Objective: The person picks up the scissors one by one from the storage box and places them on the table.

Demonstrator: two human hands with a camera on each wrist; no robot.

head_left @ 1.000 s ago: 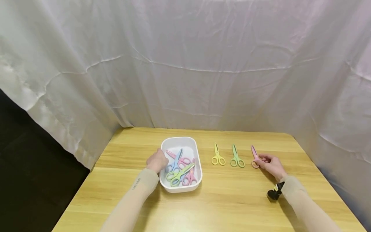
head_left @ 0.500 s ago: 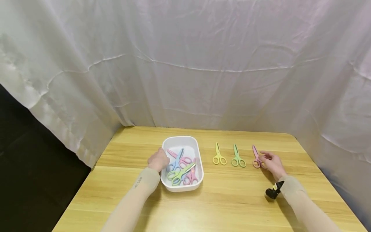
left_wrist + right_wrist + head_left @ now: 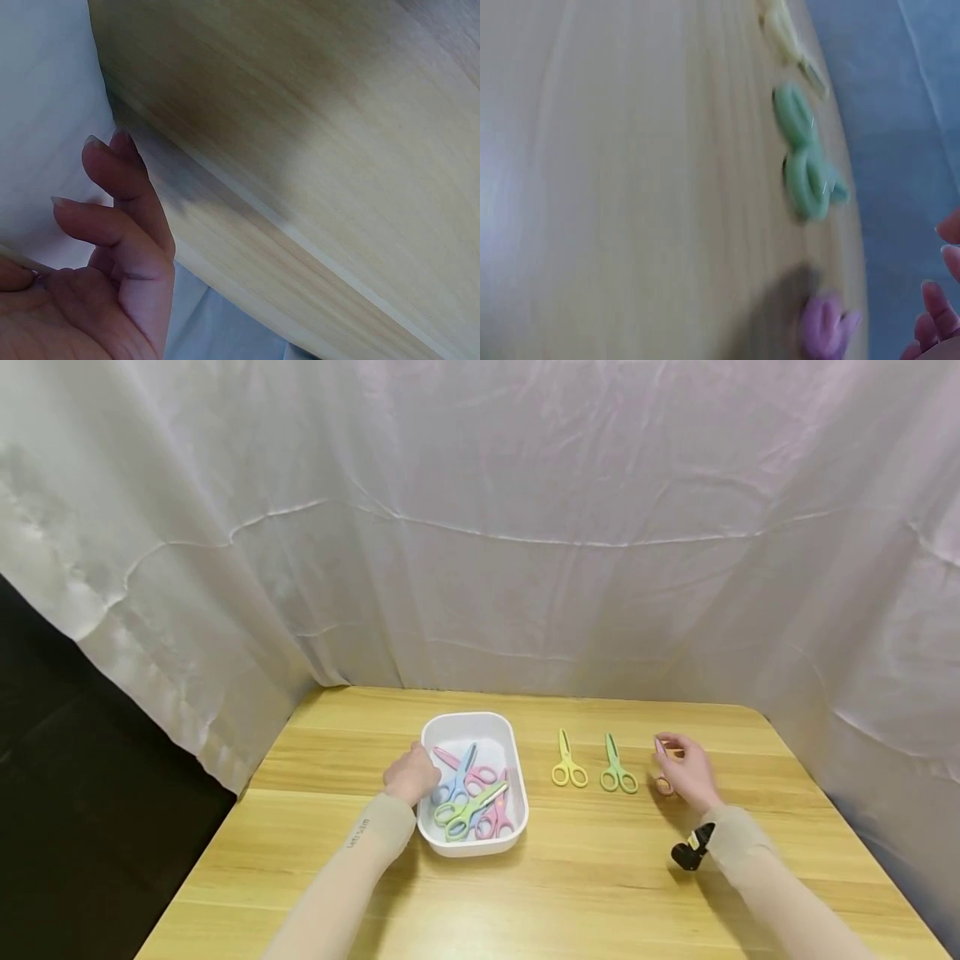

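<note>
My left hand (image 3: 411, 774) holds the left wall of a white plastic box (image 3: 472, 850); in the left wrist view its curled fingers (image 3: 120, 225) lie against the outside. Inside the box is a jumble of pink, blue (image 3: 459, 783) and green scissors (image 3: 480, 806). On the right, my right hand (image 3: 692, 777) hovers over pink scissors (image 3: 663, 786), hiding their middle. The right wrist view has its fingers (image 3: 939, 307) loosely bent, apart from the pink scissors' handles (image 3: 825, 326). Green scissors (image 3: 617, 770) and yellow scissors (image 3: 567, 767) lie left of them, tips pointing away.
The wooden table (image 3: 600, 877) ends at a pale hanging curtain (image 3: 525, 610) behind and at the sides. A small black device (image 3: 688, 852) is strapped to the right wrist. Dark fabric (image 3: 90, 827) hangs beyond the table's left edge.
My right hand has let go of the pink scissors' handles and moved forward over their blades. The left hand stays at the box. The view has shifted slightly.
</note>
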